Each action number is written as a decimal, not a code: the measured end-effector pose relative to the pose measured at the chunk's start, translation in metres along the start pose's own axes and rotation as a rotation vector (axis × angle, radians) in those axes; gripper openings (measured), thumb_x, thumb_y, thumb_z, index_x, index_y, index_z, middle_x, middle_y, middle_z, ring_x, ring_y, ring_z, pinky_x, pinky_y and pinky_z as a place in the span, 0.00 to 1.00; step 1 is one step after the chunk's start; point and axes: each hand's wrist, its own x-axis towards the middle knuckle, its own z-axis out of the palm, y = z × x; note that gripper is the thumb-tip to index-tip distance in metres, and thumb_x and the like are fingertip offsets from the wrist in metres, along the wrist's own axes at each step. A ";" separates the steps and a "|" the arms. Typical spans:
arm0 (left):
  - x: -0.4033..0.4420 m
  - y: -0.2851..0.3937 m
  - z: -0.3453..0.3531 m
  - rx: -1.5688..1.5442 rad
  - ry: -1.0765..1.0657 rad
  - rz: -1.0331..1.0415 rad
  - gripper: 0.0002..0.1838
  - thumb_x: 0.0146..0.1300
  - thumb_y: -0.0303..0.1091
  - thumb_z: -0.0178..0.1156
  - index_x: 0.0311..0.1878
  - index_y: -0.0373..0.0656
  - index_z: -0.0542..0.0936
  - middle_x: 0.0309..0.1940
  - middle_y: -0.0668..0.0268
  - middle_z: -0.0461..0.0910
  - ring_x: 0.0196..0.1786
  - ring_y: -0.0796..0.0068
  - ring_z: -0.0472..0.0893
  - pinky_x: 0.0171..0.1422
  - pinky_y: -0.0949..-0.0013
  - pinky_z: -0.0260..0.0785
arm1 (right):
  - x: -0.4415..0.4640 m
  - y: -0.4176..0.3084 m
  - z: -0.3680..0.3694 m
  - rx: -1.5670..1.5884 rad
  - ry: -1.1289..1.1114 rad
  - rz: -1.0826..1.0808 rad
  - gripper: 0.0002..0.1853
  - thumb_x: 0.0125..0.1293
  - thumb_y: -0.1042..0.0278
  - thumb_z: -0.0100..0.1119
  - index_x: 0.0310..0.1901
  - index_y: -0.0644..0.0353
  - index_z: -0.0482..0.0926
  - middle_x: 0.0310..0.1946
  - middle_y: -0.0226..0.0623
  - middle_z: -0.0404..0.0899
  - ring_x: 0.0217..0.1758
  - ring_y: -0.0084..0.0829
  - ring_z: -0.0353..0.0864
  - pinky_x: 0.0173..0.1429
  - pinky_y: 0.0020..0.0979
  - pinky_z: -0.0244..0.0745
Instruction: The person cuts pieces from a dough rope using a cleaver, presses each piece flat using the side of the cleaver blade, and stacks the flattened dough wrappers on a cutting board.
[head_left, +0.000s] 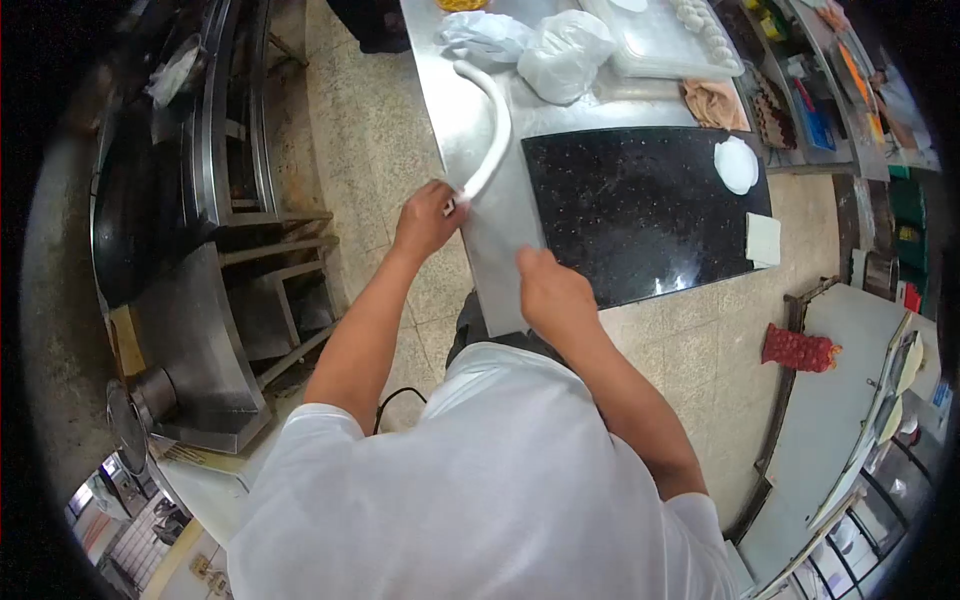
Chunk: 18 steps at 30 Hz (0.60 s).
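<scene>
A long white curved roll, which looks like dough, (502, 128) lies on the steel table (505, 270). My left hand (430, 215) is closed around its near end at the table's left edge. To the right, my right hand (555, 290) is closed above the table, near the left edge of the black speckled slab (640, 210); whatever it may hold is hidden. Beyond the roll sit two white plastic bags (566, 55) (487, 38). A white round item (736, 165) and a white square one (763, 240) rest at the slab's right side.
At the back is a clear tray (650, 50) with white pieces in a row, beside a brown cloth (714, 104). Steel stoves and shelves (240, 120) stand left. A red net bag (800, 349) lies right. Part of another person (372, 22) shows at the top.
</scene>
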 end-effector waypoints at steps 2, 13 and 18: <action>-0.011 -0.007 0.002 -0.010 -0.042 -0.015 0.16 0.59 0.34 0.70 0.49 0.39 0.83 0.43 0.56 0.83 0.37 0.56 0.85 0.44 0.58 0.79 | 0.008 -0.009 0.007 -0.017 -0.149 0.026 0.07 0.74 0.66 0.48 0.44 0.61 0.70 0.37 0.53 0.80 0.38 0.57 0.87 0.44 0.52 0.83; 0.020 0.071 -0.016 0.187 -0.298 -0.143 0.22 0.72 0.47 0.59 0.25 0.40 0.82 0.28 0.56 0.82 0.44 0.52 0.80 0.46 0.56 0.74 | -0.140 0.086 0.007 0.509 -0.093 0.348 0.12 0.69 0.65 0.59 0.47 0.65 0.75 0.38 0.57 0.84 0.40 0.60 0.84 0.44 0.54 0.76; -0.002 0.173 0.093 0.404 -0.583 0.672 0.18 0.73 0.53 0.57 0.47 0.49 0.84 0.55 0.57 0.80 0.70 0.51 0.71 0.71 0.41 0.61 | -0.240 0.139 -0.007 0.706 0.140 0.602 0.15 0.69 0.61 0.65 0.43 0.66 0.77 0.31 0.54 0.84 0.36 0.56 0.86 0.41 0.46 0.79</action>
